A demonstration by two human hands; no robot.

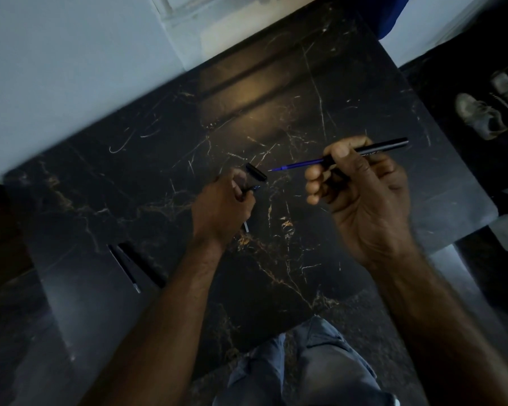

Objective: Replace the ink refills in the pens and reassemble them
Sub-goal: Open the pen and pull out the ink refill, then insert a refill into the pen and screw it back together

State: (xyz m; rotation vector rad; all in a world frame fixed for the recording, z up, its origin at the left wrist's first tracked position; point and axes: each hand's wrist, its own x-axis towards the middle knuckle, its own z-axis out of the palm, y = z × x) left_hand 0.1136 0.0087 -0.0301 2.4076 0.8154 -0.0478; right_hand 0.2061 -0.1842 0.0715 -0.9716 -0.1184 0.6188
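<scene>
The right hand (361,194) is raised above the black marble table (320,83) and grips a black pen barrel (379,146) between the thumb and the fingers. A blue refill (298,164) sticks out of the barrel's front end, and its tip points toward the left hand. The left hand (222,208) is lower, near the middle of the table, and it is closed around small pen parts: a short black cap (256,172) shows above the fingers, and a thin light tip comes out under the palm. Near the left edge of the table lie another black pen (143,265) and a thin refill (123,268), side by side. A pair of shoes (481,114) stands on the floor beyond the right edge.
</scene>
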